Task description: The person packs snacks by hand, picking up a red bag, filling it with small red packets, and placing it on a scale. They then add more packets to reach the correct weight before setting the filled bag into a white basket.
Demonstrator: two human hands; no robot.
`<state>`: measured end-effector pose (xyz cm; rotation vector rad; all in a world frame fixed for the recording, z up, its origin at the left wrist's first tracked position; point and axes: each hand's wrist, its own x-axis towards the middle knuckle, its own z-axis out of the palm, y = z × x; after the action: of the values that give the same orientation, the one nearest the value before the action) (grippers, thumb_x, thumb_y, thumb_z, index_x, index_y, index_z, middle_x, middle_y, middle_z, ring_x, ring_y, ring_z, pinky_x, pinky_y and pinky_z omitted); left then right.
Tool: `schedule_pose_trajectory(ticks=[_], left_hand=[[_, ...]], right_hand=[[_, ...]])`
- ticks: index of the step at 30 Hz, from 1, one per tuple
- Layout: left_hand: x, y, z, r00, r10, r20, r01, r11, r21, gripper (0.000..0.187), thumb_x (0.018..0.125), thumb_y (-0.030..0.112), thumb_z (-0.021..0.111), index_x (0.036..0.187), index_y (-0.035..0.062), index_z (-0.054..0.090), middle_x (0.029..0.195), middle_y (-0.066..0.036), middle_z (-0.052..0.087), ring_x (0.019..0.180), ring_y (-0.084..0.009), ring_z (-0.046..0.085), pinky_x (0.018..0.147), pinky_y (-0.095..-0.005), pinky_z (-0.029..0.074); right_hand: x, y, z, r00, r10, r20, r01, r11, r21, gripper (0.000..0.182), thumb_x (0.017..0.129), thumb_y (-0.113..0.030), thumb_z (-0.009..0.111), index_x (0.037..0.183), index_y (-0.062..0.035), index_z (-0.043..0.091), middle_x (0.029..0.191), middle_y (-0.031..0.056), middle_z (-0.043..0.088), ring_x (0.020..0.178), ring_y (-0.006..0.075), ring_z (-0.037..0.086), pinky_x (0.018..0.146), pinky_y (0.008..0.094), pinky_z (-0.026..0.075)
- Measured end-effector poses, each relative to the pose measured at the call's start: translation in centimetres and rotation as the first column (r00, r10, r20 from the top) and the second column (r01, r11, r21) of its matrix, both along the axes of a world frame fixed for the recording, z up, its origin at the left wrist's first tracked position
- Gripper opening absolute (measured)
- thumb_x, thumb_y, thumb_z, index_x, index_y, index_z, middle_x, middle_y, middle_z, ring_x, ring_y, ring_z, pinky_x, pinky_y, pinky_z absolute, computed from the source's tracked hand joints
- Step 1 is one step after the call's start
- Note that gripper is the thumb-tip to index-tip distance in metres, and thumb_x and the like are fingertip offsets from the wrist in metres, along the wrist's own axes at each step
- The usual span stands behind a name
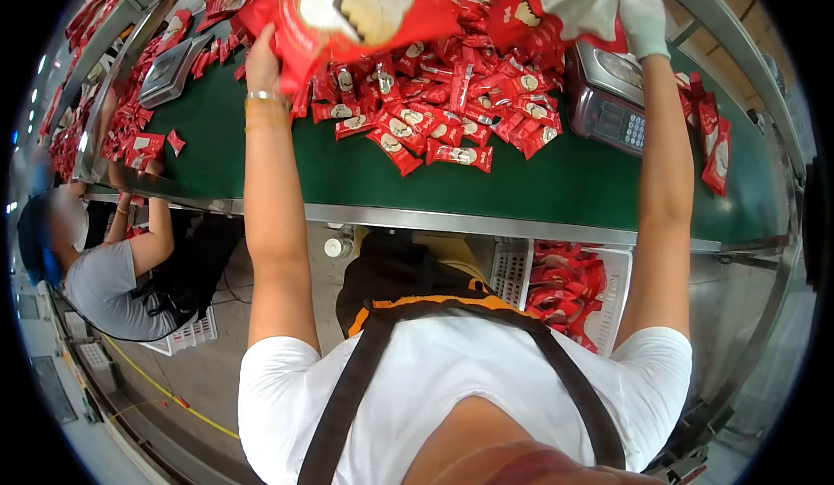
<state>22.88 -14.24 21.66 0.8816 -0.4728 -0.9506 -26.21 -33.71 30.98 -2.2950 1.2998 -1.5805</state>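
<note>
My bare left hand [262, 66] grips the lower left edge of a large, full-looking red snack bag [352, 7], raised above the green belt. A white glove covers my right hand [643, 18], which pinches the upper right edge of a second red bag [556, 3]; this one looks flatter and has a pale panel. Below and between the two bags lies a heap of small red snack packets [434, 112]. Beside my right forearm stands a digital scale [608, 107] with a keypad.
The green belt [347, 179] has a metal front rail [452, 222]. Below it, a white crate [615, 298] holds red bags. Another scale [172, 72] stands at left, near a seated person in grey [109, 277]. More red packets [717, 142] lie at far right.
</note>
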Motion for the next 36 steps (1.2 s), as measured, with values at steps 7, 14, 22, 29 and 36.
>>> schedule_pose_trajectory(ticks=[7, 14, 22, 29, 36], left_hand=[[-0.7, 11.1, -13.3, 0.888, -0.349, -0.3, 0.401, 0.906, 0.133, 0.041, 0.098, 0.027, 0.049, 0.128, -0.0005, 0.054, 0.123, -0.018, 0.063, 0.109, -0.0298, 0.064, 0.095, -0.0435, 0.052], [-0.9, 17.6, -21.3, 0.905, -0.265, -0.332, 0.382, 0.85, 0.363, 0.031, 0.097, 0.025, 0.054, 0.115, -0.0001, 0.06, 0.104, -0.013, 0.07, 0.088, -0.0219, 0.07, 0.078, -0.0373, 0.059], [-0.8, 18.1, -21.1, 0.816, -0.511, 0.27, 0.297, 0.772, 0.562, 0.035, 0.094, 0.015, 0.058, 0.124, -0.0027, 0.056, 0.106, -0.008, 0.067, 0.088, -0.0126, 0.065, 0.079, -0.0267, 0.053], [2.0, 15.5, -23.5, 0.756, -0.412, 0.508, 0.14, 0.86, 0.49, 0.028, 0.089, 0.011, 0.06, 0.113, -0.0032, 0.061, 0.095, -0.009, 0.07, 0.08, -0.013, 0.065, 0.073, -0.0269, 0.052], [5.6, 15.7, -25.8, 0.556, -0.323, 0.766, -0.194, 0.846, 0.497, 0.034, 0.085, 0.014, 0.063, 0.116, 0.0005, 0.061, 0.09, -0.014, 0.071, 0.08, -0.021, 0.068, 0.075, -0.0329, 0.052]], right_hand=[[-4.3, 2.0, -3.2, 0.936, -0.153, 0.318, 0.157, 0.987, 0.013, 0.034, 0.089, -0.025, 0.064, 0.111, 0.0, 0.066, 0.101, 0.0147, 0.071, 0.091, 0.0216, 0.066, 0.084, 0.0313, 0.048], [-10.7, 11.0, -10.6, 0.669, -0.111, 0.735, -0.032, 0.984, 0.178, 0.034, 0.093, -0.01, 0.06, 0.124, 0.0019, 0.058, 0.119, 0.014, 0.063, 0.103, 0.0218, 0.062, 0.091, 0.0335, 0.049], [-25.6, 21.9, -35.3, -0.063, -0.758, 0.65, 0.318, 0.602, 0.733, 0.026, 0.089, -0.011, 0.055, 0.109, 0.0049, 0.058, 0.102, 0.0137, 0.063, 0.087, 0.0261, 0.066, 0.063, 0.037, 0.057], [-18.2, 27.3, -30.5, 0.284, -0.842, 0.458, 0.17, 0.515, 0.84, 0.044, 0.087, -0.039, 0.069, 0.102, 0.002, 0.063, 0.09, 0.0149, 0.064, 0.067, 0.0217, 0.062, 0.056, 0.0351, 0.052], [-16.7, 21.1, -37.0, 0.557, -0.791, 0.255, 0.412, 0.529, 0.742, 0.041, 0.086, -0.045, 0.068, 0.088, -0.0042, 0.063, 0.062, 0.0047, 0.056, 0.05, 0.0178, 0.054, 0.045, 0.0333, 0.043]])
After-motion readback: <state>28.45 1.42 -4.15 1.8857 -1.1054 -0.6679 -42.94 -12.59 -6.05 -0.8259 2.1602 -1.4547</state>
